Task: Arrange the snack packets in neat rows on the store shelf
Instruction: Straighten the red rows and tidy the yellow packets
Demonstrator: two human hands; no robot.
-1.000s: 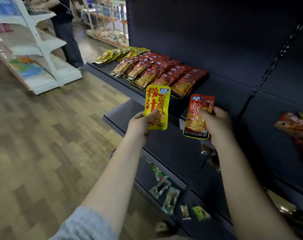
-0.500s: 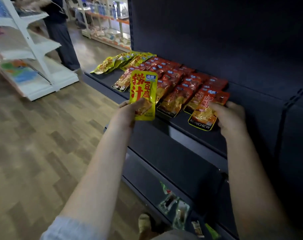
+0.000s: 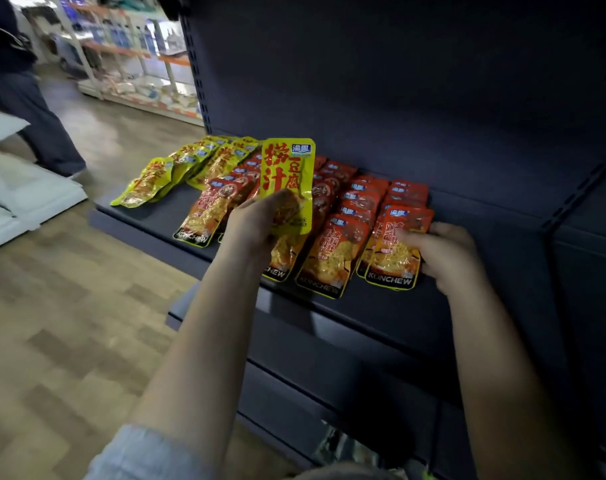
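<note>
- Partly hidden, the yellow packet (image 3: 287, 181) has its lower left corner covered by the left hand (image 3: 256, 225), whose fingers curl round that corner and hold the packet upright above the red rows.
- Behind that upright packet, the second red row from the left is mostly blocked; only its front packet shows below the hand.
- At 3 o'clock from the left hand, the right hand (image 3: 443, 252) pinches the right edge of the orange packet (image 3: 396, 251), thumb on top; the fingers underneath cannot be seen.
- Whether the orange packet lies flat on the front of the rightmost row or hovers just above it is hard to tell.
- At 10 o'clock from the left hand, the yellow rows (image 3: 177, 171) lie overlapped on the dark shelf (image 3: 381, 306); their print is too blurred to read.
- The red rows (image 3: 350, 216) run back toward 12 o'clock, their rear packets dim against the back panel.
- At the bottom edge, lower shelves are dark, and the items there are cut off and unclear.
- A person's trouser legs (image 3: 28, 109) stand at far 10 o'clock, cut off above.
- Compared with half a second ago, the orange packet has moved from the open shelf front onto the rightmost red row, and the yellow packet has shifted right, from over the leftmost red row toward the middle.
</note>
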